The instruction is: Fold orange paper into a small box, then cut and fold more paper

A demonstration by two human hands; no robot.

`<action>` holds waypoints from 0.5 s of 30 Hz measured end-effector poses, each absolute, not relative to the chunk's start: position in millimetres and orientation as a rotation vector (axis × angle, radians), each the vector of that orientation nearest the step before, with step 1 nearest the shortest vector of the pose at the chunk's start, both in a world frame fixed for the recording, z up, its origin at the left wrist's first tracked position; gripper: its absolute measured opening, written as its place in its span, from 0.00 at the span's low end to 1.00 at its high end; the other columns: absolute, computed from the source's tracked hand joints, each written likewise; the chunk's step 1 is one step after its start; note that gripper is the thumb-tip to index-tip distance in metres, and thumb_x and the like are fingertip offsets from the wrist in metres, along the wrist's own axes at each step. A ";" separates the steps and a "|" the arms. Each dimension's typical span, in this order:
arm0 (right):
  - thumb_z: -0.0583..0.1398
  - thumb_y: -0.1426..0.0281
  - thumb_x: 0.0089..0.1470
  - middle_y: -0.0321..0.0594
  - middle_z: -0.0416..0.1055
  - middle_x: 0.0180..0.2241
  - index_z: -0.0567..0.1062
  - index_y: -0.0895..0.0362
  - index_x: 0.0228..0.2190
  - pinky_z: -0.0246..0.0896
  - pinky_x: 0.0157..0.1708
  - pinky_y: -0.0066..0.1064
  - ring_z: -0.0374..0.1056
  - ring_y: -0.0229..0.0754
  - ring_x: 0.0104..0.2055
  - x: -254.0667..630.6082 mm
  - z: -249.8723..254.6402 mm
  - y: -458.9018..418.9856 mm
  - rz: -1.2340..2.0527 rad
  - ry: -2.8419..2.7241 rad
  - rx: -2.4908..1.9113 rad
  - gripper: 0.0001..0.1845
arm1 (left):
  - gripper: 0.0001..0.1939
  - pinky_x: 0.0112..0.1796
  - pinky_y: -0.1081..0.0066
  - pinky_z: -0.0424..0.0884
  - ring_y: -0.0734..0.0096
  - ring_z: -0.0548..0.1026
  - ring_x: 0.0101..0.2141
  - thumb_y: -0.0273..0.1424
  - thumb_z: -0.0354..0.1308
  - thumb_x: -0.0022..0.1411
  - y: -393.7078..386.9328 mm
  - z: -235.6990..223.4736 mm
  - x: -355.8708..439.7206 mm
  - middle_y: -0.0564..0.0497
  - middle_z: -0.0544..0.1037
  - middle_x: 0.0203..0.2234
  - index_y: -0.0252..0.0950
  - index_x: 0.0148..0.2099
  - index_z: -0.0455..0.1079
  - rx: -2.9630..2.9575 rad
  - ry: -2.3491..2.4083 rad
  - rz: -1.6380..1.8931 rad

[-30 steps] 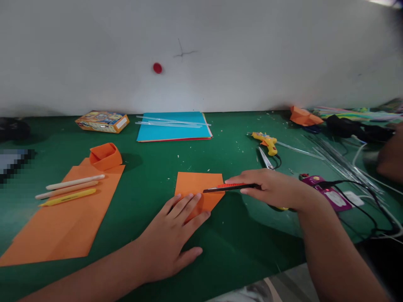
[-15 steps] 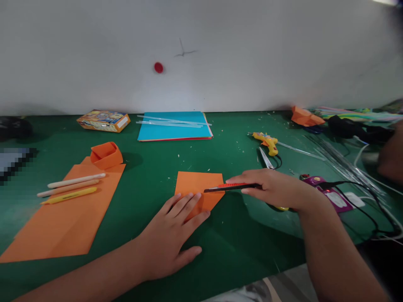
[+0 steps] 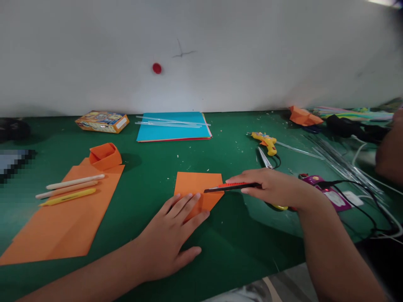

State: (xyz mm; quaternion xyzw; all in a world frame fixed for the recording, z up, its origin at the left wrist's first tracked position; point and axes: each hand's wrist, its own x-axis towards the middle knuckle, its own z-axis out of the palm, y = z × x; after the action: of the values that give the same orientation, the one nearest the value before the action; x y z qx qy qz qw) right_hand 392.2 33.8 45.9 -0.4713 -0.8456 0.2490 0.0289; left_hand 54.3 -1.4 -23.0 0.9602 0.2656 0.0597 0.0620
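Observation:
A small orange sheet of paper (image 3: 199,181) lies on the green table in front of me. My left hand (image 3: 176,237) rests flat on its lower part, fingers stretched out and slightly apart, covering the lower left corner. In my right hand (image 3: 273,186) is a red and black utility knife (image 3: 234,187), gripped from above with the fingers closed. The knife lies nearly level across the right part of the paper, its tip close to my left fingertips. Whether the blade presses into the paper I cannot tell.
Scissors (image 3: 265,157) and a yellow glue gun (image 3: 265,141) lie beyond my right hand, near a purple power strip (image 3: 335,201) with cables. Left are larger orange sheets (image 3: 63,226), pens (image 3: 67,197) and a folded orange piece (image 3: 105,156). Blue paper (image 3: 173,132) lies behind. Another person's hand (image 3: 390,147) shows far right.
Both hands, the knife and the small paper hold almost the same place. The surroundings shift slightly left as the camera turns a little.

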 end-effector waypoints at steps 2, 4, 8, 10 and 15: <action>0.52 0.61 0.67 0.36 0.73 0.58 0.70 0.41 0.62 0.66 0.55 0.44 0.71 0.51 0.57 393.2 44.9 34.5 0.779 -2.608 -1.443 0.24 | 0.35 0.66 0.45 0.50 0.45 0.54 0.69 0.46 0.53 0.70 -1.4 -22.9 54.2 0.42 0.51 0.73 0.43 0.73 0.53 2.904 0.802 0.173; 0.53 0.61 0.67 0.36 0.73 0.59 0.70 0.41 0.62 0.65 0.56 0.45 0.70 0.51 0.57 394.3 44.0 35.3 0.788 -2.607 -1.433 0.24 | 0.35 0.66 0.45 0.50 0.45 0.53 0.70 0.46 0.53 0.70 -1.4 -22.0 54.4 0.41 0.51 0.73 0.43 0.74 0.52 2.907 0.797 0.154; 0.53 0.61 0.67 0.36 0.73 0.59 0.70 0.40 0.62 0.66 0.55 0.45 0.71 0.51 0.56 395.6 44.3 35.2 0.782 -2.602 -1.450 0.24 | 0.35 0.66 0.44 0.50 0.46 0.52 0.70 0.46 0.53 0.70 -1.1 -19.5 55.7 0.40 0.51 0.73 0.43 0.74 0.52 2.908 0.800 0.123; 0.53 0.61 0.67 0.35 0.74 0.58 0.71 0.40 0.61 0.67 0.55 0.44 0.71 0.51 0.56 395.9 44.8 34.6 0.775 -2.589 -1.460 0.24 | 0.35 0.66 0.44 0.50 0.46 0.53 0.70 0.46 0.53 0.70 -1.0 -18.3 56.2 0.41 0.51 0.73 0.43 0.74 0.52 2.905 0.800 0.114; 0.54 0.60 0.66 0.35 0.73 0.59 0.72 0.40 0.61 0.66 0.56 0.44 0.71 0.52 0.57 397.3 45.2 33.7 0.796 -2.564 -1.480 0.23 | 0.34 0.65 0.44 0.52 0.44 0.54 0.69 0.47 0.52 0.70 -1.1 -16.7 56.3 0.39 0.52 0.72 0.43 0.73 0.53 2.913 0.794 0.093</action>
State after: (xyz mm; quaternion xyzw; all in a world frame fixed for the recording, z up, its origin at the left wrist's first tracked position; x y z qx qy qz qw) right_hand 397.3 33.7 45.2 -0.4825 -0.8357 0.2595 0.0380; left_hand 56.3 -1.1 -16.7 0.9626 0.2624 0.0306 0.0604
